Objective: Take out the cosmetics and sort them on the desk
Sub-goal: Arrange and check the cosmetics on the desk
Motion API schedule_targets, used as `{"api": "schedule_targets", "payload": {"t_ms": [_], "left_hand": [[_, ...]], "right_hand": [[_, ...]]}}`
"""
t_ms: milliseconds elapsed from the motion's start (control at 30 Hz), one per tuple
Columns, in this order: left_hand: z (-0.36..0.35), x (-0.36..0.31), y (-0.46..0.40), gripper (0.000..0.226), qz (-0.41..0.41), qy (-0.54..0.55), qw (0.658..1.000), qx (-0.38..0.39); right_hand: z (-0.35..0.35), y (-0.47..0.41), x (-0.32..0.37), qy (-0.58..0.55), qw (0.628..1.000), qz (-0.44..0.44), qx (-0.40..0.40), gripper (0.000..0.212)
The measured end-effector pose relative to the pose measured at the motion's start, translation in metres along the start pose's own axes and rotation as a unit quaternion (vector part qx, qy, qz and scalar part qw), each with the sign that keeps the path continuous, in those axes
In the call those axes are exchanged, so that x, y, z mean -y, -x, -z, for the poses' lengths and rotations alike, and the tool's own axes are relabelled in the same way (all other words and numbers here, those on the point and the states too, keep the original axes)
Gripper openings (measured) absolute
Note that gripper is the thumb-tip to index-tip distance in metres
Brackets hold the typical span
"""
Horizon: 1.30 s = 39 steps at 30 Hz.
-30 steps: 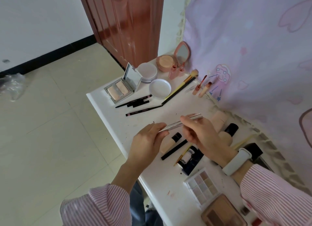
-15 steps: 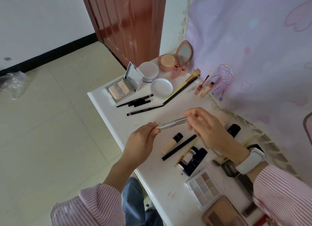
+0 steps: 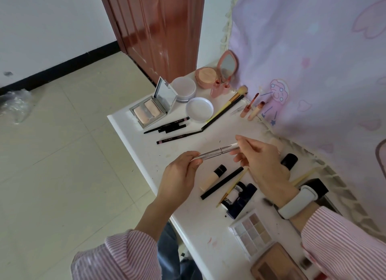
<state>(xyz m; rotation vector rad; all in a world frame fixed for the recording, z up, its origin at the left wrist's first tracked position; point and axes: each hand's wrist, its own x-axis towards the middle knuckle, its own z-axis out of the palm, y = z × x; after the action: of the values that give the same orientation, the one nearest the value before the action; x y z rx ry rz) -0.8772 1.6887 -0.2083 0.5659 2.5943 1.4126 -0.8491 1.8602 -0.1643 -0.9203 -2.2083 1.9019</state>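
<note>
A slim silver cosmetic pen point(image 3: 216, 153) is held level above the white desk point(image 3: 133, 131). My left hand point(image 3: 179, 177) pinches its near end and my right hand point(image 3: 261, 160) pinches its far end. Under the hands lie a beige concealer tube point(image 3: 212, 178), a long black pencil point(image 3: 221, 183) and dark blue bottles point(image 3: 240, 198). Farther back lie black eyeliner pencils point(image 3: 167, 127), an open powder compact point(image 3: 153, 107), round white jars point(image 3: 199, 109) and two makeup brushes point(image 3: 226, 107).
An eyeshadow palette point(image 3: 251, 231) and a brown palette point(image 3: 275, 263) sit at the desk's near right. A pink mirror compact point(image 3: 226, 65) and lip glosses point(image 3: 250, 107) stand by the lilac curtain point(image 3: 313, 50). A red door point(image 3: 156, 29) and tiled floor lie to the left.
Both hands have moved apart along the silver pen, and it now lies flatter and more exposed between them. The view has shifted slightly.
</note>
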Motion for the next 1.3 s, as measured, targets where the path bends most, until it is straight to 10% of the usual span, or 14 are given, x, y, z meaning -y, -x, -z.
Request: {"api": "schedule_targets", "payload": {"t_ms": [400,667,833,1133,1300], "left_hand": [[-0.014,-0.036,-0.019,0.013,0.159,0.279,0.933,-0.165],[0.000,-0.021,-0.028,0.026,0.238,0.344,0.902,-0.103],[0.009,-0.014,-0.019,0.022,0.221,0.350,0.908,0.064],[0.025,0.001,-0.016,0.022,0.207,0.323,0.899,0.209],[0.027,0.015,-0.013,0.023,0.239,0.389,0.878,0.140]], "right_hand": [[-0.015,-0.002,0.002,-0.193,0.971,-0.009,-0.143,0.006],[0.012,-0.008,0.002,-0.015,0.994,0.022,0.105,0.012],[0.035,-0.017,0.003,0.306,0.906,0.094,0.276,0.023],[0.073,-0.023,0.016,0.523,0.767,0.344,0.142,0.009],[0.092,-0.037,0.010,0.417,0.851,0.318,0.017,0.015]]}}
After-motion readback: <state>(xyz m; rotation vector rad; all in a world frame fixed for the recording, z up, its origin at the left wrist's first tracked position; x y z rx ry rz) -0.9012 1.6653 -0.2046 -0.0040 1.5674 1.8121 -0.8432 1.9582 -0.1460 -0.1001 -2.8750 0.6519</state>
